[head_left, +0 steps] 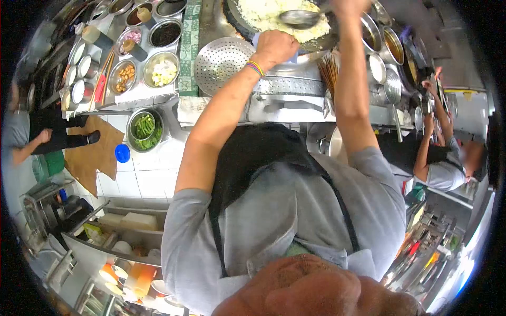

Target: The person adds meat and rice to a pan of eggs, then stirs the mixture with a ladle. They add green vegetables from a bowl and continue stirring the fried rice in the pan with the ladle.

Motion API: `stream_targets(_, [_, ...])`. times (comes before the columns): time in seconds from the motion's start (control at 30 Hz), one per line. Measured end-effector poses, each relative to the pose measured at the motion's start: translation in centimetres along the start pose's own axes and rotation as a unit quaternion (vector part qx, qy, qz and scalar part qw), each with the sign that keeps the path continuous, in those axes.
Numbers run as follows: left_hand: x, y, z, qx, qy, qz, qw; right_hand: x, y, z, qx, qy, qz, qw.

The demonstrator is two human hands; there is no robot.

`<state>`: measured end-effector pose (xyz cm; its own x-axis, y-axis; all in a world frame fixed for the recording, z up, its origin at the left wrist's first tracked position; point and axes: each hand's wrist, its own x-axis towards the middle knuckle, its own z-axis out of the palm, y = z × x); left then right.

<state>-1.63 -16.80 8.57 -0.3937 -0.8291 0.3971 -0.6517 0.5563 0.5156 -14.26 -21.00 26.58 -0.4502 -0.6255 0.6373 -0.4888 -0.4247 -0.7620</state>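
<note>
In the head view a wide dark wok [321, 45] sits on the stove at the top. It holds pale yellow and white loose food [263, 11] that looks like rice or egg. My left hand [275, 48], with a coloured band at the wrist, is closed at the wok's near rim over a pale bluish cloth [293, 57]. My right hand [350, 6], partly cut off by the top edge and a little blurred, grips a metal ladle. The bowl of the ladle [299, 19] rests over the food.
Left of the wok lies a perforated strainer [221, 66]. Further left stand bowls of ingredients [162, 69] and bottles [97, 38]. A bamboo brush [329, 73] and metal pots [392, 45] are at right. Green vegetables [145, 126] sit lower left. Co-workers stand at left [31, 131] and right [443, 168].
</note>
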Motion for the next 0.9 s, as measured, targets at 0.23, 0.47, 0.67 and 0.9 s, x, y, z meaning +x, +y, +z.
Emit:
stream_targets(0.23, [0.3, 0.7, 0.1, 0.003, -0.005, 0.008, 1.000, 1.4, 13.3, -1.1, 0.235, -0.036, 0.086, 0.967])
stream_targets(0.47, [0.5, 1.0, -0.3, 0.036, -0.009, -0.006, 0.999, -6.4, 9.2, 0.9, 0.312, -0.058, 0.072, 0.946])
stream_targets(0.67, [-6.0, 7.8, -6.5, -0.054, 0.002, 0.015, 0.998, -4.1, -2.1, -3.9, 0.289, -0.121, 0.162, 0.936])
stream_targets(0.9, [-4.6, 5.6, -4.0, -0.014, -0.064, -0.003, 0.998, -5.3, 3.8, -2.2, 0.356, -0.111, 0.090, 0.924])
